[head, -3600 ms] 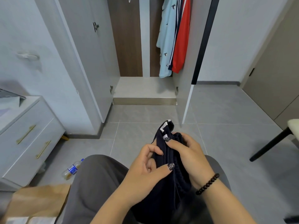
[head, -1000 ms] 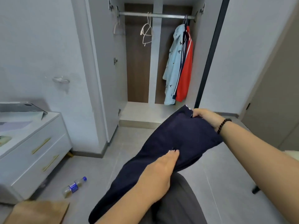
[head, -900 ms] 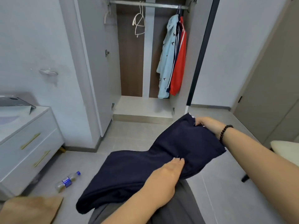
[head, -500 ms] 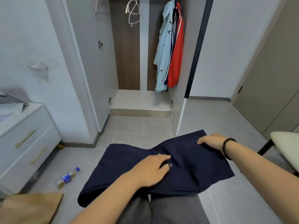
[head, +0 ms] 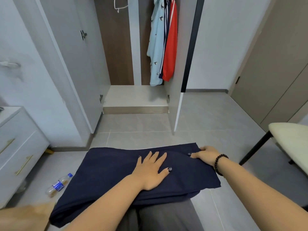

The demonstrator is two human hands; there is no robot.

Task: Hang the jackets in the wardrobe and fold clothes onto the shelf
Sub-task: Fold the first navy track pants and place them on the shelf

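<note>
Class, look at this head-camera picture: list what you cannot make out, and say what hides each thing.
- Wardrobe rail: cut off by the top edge, above the hanging jackets.
- Bottle label: too small to read.
- What the navy garment is: its underside lies hidden on the lap, under the left hand.
- Right hand fingertips: tucked behind the cloth edge.

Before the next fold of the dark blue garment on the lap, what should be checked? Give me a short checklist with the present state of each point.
1. Navy garment spread flat across the lap: ok.
2. Left hand pressing flat on its middle: ok.
3. Right hand gripping the far right corner: ok.
4. Left end supported: not ok, it hangs past the knee.
5. Wardrobe shelf bare for the folded piece: ok.
6. Layers underneath aligned: cannot tell.
</note>
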